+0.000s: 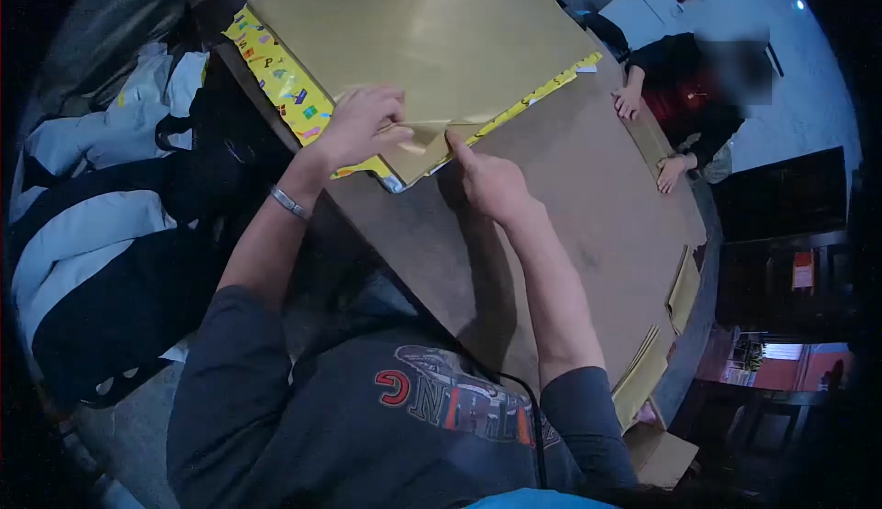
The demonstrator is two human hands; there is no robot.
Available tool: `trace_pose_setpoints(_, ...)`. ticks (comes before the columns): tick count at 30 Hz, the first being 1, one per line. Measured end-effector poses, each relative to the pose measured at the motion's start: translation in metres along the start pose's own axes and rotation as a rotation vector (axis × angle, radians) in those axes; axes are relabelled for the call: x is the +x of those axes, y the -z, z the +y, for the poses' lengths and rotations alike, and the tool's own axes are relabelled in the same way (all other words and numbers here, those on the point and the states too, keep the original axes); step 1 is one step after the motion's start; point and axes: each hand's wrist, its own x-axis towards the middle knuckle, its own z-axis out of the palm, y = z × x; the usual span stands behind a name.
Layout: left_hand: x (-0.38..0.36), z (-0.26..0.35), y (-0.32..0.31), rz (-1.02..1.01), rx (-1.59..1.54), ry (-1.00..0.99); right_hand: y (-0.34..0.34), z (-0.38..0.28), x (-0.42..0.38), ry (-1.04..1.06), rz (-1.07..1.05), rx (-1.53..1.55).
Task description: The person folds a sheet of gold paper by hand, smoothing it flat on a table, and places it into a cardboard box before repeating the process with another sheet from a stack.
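On the table (579, 233), before the wearer: one large golden-brown sheet (432, 31), smooth, lying over a yellow printed sheet (287, 86). Yellow border showing along the left and near sides, with small coloured motifs and letters. Near corner of the brown sheet creased and partly raised, between the two hands.

Containers: one box-like brown cardboard piece (663, 458), lower right, beside the table edge; its inside cannot be made out.

Surface: brown tabletop, with folded brown pieces (640, 376) at the right edge and another folded brown piece (684, 290) just beyond. Across the table, a second person (675, 73) in dark sleeves, both hands laid on a narrow brown strip (649, 137).

Room: heaped black-and-white fabric (101, 215) at left; dark panelled door (781, 192) at right, with a small red-and-white notice (803, 270) near it.

Left hand (366, 128): arm reaching forward, bracelet (290, 202) at the wrist, fingers curled over the near corner, thumb towards the crease; whether clamped on the paper, cannot tell.

Right hand (491, 183): forearm angled up from the lower right, one digit extended and touching the raised edge, other fingers bent beneath; whether they pinch the sheet, cannot tell.
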Motion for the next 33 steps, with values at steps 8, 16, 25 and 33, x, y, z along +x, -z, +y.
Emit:
trace_pose_setpoints(8, -0.003, 0.010, 0.016, -0.125, -0.056, 0.045, 0.005, -0.020, 0.018, -0.050, -0.054, 0.019)
trace_pose_setpoints(16, -0.004, 0.001, 0.007, -0.131, 0.045, 0.005, 0.002, -0.020, 0.014, -0.043, -0.067, 0.042)
trace_pose_setpoints(25, 0.000, -0.002, -0.001, -0.057, 0.028, 0.023, -0.011, -0.002, -0.010, -0.024, 0.040, 0.040)
trace_pose_setpoints(33, -0.002, -0.001, -0.007, 0.005, 0.034, 0.063, -0.001, -0.007, -0.022, -0.002, 0.039, 0.018)
